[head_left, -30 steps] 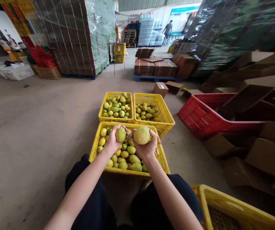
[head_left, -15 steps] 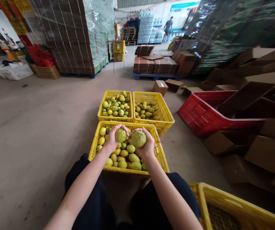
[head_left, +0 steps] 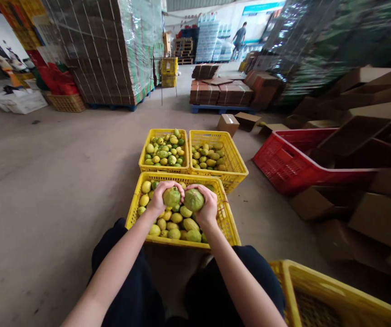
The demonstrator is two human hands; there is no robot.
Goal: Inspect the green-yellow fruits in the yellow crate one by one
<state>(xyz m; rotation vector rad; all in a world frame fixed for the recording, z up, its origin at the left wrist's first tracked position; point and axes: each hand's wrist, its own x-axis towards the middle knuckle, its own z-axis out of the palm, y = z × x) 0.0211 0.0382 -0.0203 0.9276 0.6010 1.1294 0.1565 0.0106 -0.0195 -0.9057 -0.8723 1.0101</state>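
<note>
My left hand is closed around a round green lemon, its fingers wrapping the far side. My right hand grips a slightly larger yellow-green lemon. Both fruits are held side by side above the near yellow crate, with the fingertips of the two hands almost meeting between them. Inside that crate lie many loose lemons, yellow to green; my hands hide some at the back.
Behind stand two more yellow crates of lemons, one at left and one at right. A red crate and piled cardboard boxes are at right. Another yellow crate stands by my right knee. A person is far back.
Both lemons have turned in my hands. The right hand has shifted slightly left, bringing its lemon closer to the left one. The crates have stayed put.
</note>
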